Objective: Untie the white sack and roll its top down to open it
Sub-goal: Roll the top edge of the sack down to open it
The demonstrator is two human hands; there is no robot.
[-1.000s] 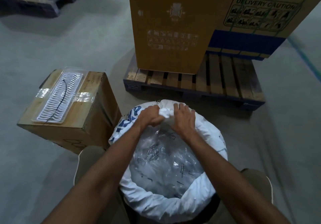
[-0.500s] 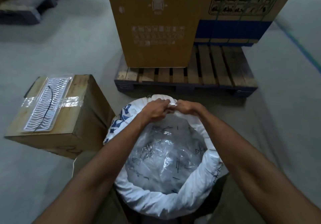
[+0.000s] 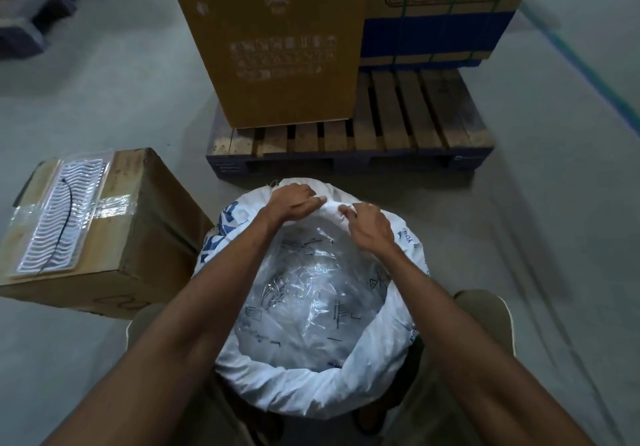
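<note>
The white woven sack (image 3: 311, 386) stands on the floor between the person's knees, already untied. Both hands — left hand (image 3: 294, 201), right hand (image 3: 369, 225) — pinch its far rim, rolling; next, probably work the fold round evenly.

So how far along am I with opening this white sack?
Done: the white sack is untied and open, its near rim rolled into a thick cuff, with the clear plastic liner exposed. In hand: the left hand and right hand grip the far rim. Left: rolling that far section down to match.
</note>
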